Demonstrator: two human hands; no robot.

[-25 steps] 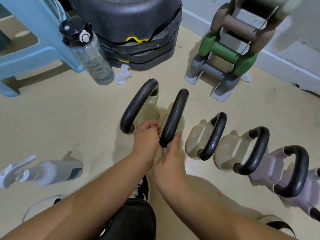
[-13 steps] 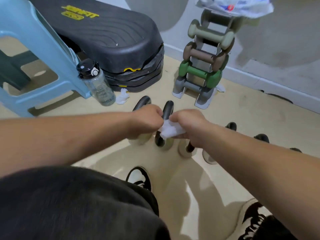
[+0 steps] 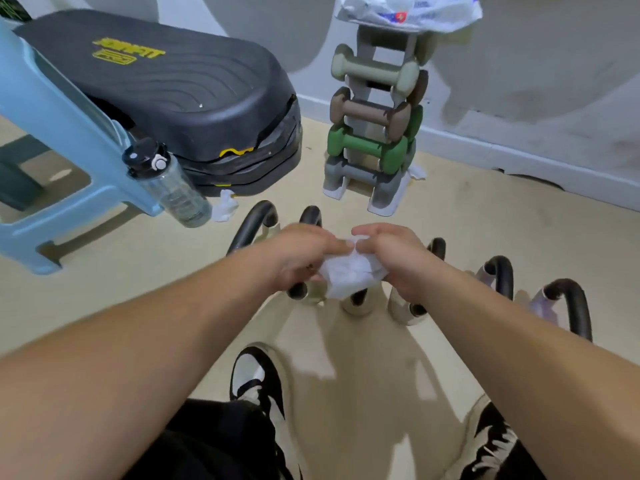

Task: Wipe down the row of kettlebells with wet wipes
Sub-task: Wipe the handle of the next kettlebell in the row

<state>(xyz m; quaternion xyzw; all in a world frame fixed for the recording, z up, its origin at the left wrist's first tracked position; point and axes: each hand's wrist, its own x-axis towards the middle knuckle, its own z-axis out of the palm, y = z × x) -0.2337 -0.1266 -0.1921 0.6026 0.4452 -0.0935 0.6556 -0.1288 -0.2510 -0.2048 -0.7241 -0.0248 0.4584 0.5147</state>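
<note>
A white wet wipe (image 3: pixel 349 274) is stretched between my two hands above the floor. My left hand (image 3: pixel 301 254) pinches its left edge and my right hand (image 3: pixel 394 258) pinches its right edge. Below and behind the hands stands a row of kettlebells with black handles: a beige one at the left (image 3: pixel 251 223), another (image 3: pixel 310 214) next to it, and pale lilac ones at the right (image 3: pixel 568 306). My hands and the wipe hide much of the middle kettlebells.
A dumbbell rack (image 3: pixel 374 133) stands behind the row, with a wipes pack (image 3: pixel 408 8) on top. A black step platform (image 3: pixel 180 109), a blue stool (image 3: pixel 52 140) and a water bottle (image 3: pixel 169 185) stand at the left. My shoes (image 3: pixel 258 379) are near the row.
My hands have left the second kettlebell's handle and risen above the row. The wipe between them is pulled wider now. The view has tilted up.
</note>
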